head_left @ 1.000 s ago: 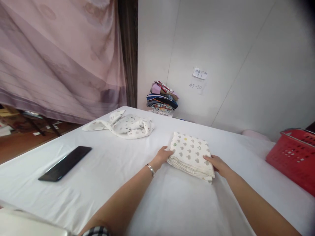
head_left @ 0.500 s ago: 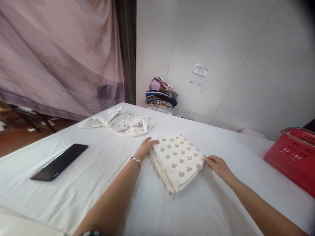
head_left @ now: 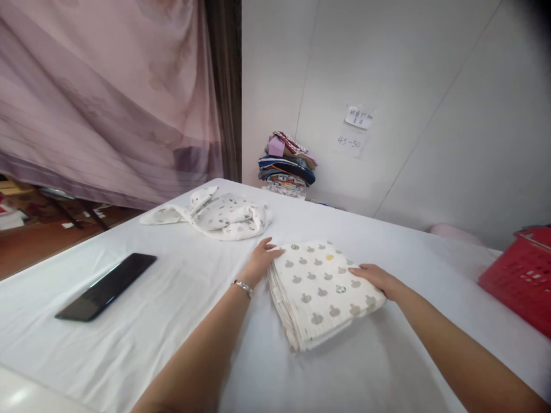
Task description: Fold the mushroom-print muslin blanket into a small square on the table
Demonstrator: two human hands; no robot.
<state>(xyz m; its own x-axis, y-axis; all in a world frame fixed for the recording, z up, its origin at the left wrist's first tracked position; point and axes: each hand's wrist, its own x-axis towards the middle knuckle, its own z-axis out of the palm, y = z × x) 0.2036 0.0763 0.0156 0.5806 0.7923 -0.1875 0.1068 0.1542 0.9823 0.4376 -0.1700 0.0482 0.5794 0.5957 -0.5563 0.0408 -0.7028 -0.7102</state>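
A folded white cloth [head_left: 322, 284] with grey apple-like prints, plus a few green and yellow ones, is between my hands above the white-covered table. My left hand [head_left: 262, 259] holds its left corner, the thumb over the top and the fingers along the far side. At the right edge, my right hand [head_left: 379, 279] has its fingers on the upper face; the thumb is hidden. Layered folds show along the cloth's left side. Farther back lies a crumpled white cloth [head_left: 232, 215] with small dark prints, apart from both hands.
On the left of the table [head_left: 181, 310] lies a black tablet-like slab [head_left: 107, 287]. A red plastic basket [head_left: 519, 281] stands at the right edge. Behind the table, a stack of folded fabrics [head_left: 287, 166] rests against the white wall [head_left: 387, 69]. A pink curtain [head_left: 107, 103] hangs at left.
The folded cloth has shifted right and toward me, its right side drawn outward and slightly raised. My right hand has moved from pinching its corner to lying over the edge.
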